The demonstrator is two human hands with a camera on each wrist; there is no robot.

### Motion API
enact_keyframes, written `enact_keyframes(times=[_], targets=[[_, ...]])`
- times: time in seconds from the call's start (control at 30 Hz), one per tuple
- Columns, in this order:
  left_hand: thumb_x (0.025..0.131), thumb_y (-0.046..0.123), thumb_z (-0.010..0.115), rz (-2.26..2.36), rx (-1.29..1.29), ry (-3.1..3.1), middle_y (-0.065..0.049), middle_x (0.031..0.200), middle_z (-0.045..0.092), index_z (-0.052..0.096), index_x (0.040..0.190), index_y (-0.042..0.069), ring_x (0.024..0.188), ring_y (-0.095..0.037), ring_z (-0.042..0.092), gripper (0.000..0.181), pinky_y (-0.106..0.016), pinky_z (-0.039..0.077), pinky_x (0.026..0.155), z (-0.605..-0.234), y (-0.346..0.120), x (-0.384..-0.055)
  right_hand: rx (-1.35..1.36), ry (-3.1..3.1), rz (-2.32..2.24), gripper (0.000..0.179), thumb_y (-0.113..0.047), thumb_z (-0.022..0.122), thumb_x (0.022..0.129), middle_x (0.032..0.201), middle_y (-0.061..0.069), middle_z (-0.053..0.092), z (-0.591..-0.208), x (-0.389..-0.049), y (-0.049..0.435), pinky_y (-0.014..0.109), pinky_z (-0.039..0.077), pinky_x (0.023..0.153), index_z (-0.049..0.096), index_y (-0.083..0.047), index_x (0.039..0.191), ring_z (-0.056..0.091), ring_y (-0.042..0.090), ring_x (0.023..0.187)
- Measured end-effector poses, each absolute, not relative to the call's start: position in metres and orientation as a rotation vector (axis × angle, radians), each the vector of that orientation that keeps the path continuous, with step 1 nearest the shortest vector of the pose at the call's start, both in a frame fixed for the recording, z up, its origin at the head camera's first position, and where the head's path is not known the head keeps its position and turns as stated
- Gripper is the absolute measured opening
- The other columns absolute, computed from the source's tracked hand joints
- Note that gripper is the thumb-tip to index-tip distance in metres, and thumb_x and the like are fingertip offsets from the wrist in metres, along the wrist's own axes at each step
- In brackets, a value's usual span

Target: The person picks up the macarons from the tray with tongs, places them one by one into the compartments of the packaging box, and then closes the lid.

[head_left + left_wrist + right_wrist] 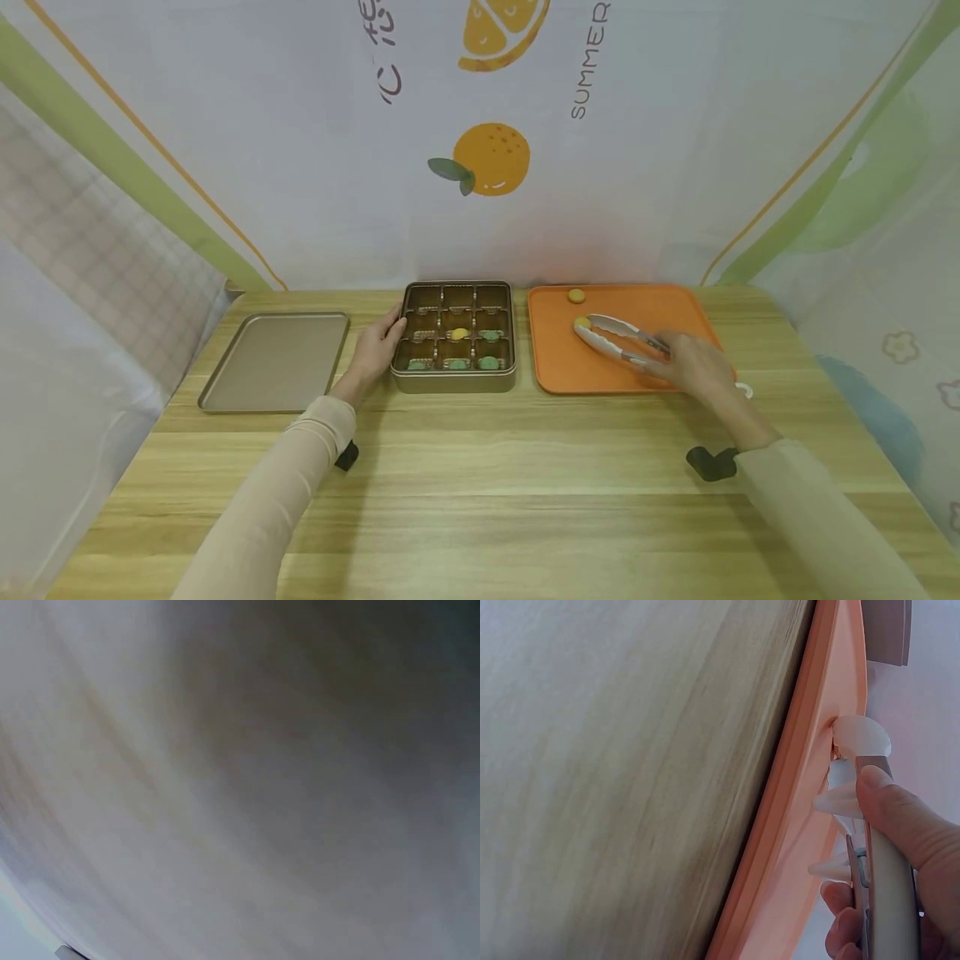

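My right hand grips metal tongs with pale scalloped tips, its thumb lying along one arm in the right wrist view. The tongs' tips are around a small yellow round piece on the orange tray. Another yellow round piece lies near the tray's back edge. To the left stands a gold tin box with a divided insert. Several green pieces and one yellow piece sit in its compartments. My left hand holds the box's left wall, thumb at the rim. The left wrist view is blurred.
A flat gold tray lies on the wooden table at left. A printed cloth hangs behind the table. A white hook-like piece shows by the orange tray's right front corner.
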State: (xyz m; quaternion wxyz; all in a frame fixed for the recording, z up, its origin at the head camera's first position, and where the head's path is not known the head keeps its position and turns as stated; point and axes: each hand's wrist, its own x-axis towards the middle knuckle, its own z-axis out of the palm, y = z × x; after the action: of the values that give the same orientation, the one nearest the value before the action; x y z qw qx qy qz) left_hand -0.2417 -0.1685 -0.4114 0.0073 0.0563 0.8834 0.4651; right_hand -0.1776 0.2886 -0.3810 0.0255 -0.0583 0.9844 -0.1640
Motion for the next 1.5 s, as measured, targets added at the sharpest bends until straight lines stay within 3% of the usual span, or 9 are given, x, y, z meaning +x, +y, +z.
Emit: enact_keyframes(times=[0.63,0.87,1.2,1.5], targets=[[0.103,0.023,0.038,1.458,0.163,2.762,-0.011,0.151,0.03,0.03,0.147,0.006,0.138,-0.029,0.03,0.048,-0.042,0.028,0.114,-0.412,-0.169,-0.241,-0.197,3.052,-0.548,0.038,-0.032,0.073,0.082,0.072,0.004,0.049,-0.381,-0.176,0.289,0.028,0.031,0.049,0.059,-0.002,0.1,0.045,0.02,0.064],[0.103,0.024,0.038,1.451,0.162,2.761,-0.011,0.151,0.029,0.029,0.148,0.006,0.138,-0.03,0.03,0.049,-0.042,0.028,0.114,-0.412,-0.169,-0.242,-0.233,3.094,-0.593,0.033,-0.032,0.074,0.081,0.062,0.001,0.038,-0.376,-0.176,0.284,0.027,0.026,0.045,0.053,-0.008,0.082,0.036,0.016,0.054],[0.103,0.024,0.038,1.451,0.181,2.774,-0.013,0.15,0.031,0.03,0.147,0.005,0.137,-0.031,0.032,0.049,-0.043,0.03,0.113,-0.411,-0.169,-0.241,-0.23,3.098,-0.554,0.043,-0.05,0.072,0.077,0.07,0.002,0.051,-0.352,-0.182,0.251,0.027,0.03,0.045,0.056,-0.01,0.084,0.042,0.018,0.058],[0.103,0.025,0.038,1.447,0.171,2.771,-0.012,0.15,0.031,0.03,0.147,0.006,0.138,-0.03,0.032,0.049,-0.042,0.03,0.113,-0.411,-0.169,-0.241,-0.457,3.146,-0.534,0.042,-0.045,0.078,0.073,0.072,0.002,0.055,-0.343,-0.194,0.202,0.025,0.032,0.047,0.06,-0.01,0.088,0.045,0.016,0.059]])
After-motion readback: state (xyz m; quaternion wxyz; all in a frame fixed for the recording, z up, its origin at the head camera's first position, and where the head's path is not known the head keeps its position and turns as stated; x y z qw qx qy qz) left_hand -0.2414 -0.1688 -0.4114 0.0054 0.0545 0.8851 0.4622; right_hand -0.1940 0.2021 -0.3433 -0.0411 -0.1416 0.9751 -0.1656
